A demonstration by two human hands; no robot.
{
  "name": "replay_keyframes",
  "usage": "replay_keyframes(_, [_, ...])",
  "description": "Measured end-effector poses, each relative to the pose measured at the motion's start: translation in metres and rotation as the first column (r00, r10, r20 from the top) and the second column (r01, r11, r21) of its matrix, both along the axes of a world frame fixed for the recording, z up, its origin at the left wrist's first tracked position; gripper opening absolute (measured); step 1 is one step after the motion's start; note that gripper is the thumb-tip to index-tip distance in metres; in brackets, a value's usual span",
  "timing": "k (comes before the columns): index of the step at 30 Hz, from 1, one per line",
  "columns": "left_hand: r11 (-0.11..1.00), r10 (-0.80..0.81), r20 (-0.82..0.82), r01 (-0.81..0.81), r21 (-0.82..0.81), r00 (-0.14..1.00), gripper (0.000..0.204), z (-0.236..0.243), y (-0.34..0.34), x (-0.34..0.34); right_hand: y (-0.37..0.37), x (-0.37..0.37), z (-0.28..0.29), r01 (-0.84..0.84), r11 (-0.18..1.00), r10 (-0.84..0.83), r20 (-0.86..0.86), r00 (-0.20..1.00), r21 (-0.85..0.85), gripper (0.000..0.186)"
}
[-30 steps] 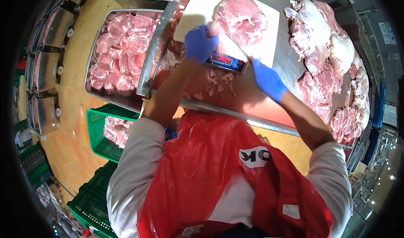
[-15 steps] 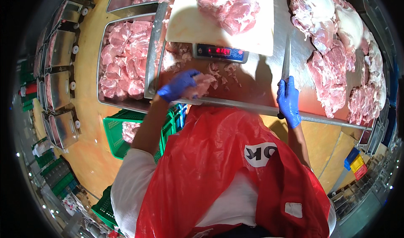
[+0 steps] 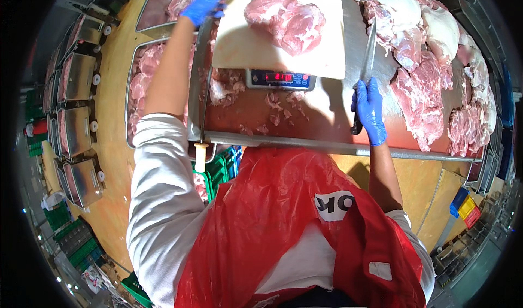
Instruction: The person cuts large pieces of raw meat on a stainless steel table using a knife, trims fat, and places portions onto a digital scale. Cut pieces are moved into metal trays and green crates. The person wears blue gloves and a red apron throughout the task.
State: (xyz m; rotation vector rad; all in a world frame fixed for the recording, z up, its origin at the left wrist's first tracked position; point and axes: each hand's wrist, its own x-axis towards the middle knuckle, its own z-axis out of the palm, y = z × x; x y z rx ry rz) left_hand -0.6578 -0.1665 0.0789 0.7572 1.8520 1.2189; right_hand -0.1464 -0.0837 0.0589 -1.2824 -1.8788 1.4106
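My left hand [image 3: 206, 4] reaches over the upper tray [image 3: 152, 11] of meat, beside the left edge of a white board [image 3: 226, 49]; its fingers are blurred and whether they hold anything is unclear. A large piece of raw meat [image 3: 286, 22] lies on the board, which rests on a scale [image 3: 256, 80] with a lit red display. My right hand [image 3: 369, 109] grips a knife [image 3: 369, 49] by its dark handle, blade pointing up alongside the board's right edge. Meat scraps [image 3: 226, 87] lie below the board on the steel table [image 3: 327, 128].
Several large cuts [image 3: 417, 101] cover the table's right side. Left are a full meat tray [image 3: 141, 79] and a rod with pale handle [image 3: 200, 154]. Green crates [image 3: 218, 166] stand below the front edge, stacked steel bins [image 3: 76, 79] far left, coloured crates [image 3: 466, 204] lower right.
My left hand rose from the table's front, where it held pink meat half a second ago, to the upper left. My right hand came down from the board earlier, keeping the knife, now pointing upright.
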Motion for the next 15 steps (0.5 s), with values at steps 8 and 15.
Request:
replay_keyframes(8, [0.97,-0.166,0.101,0.144,0.196,0.981,0.044,-0.031,0.06,0.072,0.021,-0.066,0.004,-0.132,0.915,-0.045,-0.423,0.905,-0.381,0.015])
replay_keyframes(15, [0.864,-0.369,-0.248,0.429,0.265,0.896,0.05,-0.016,0.03,0.115,0.051,-0.097,-0.006,-0.172,0.925,0.003,-0.445,0.896,-0.34,0.025])
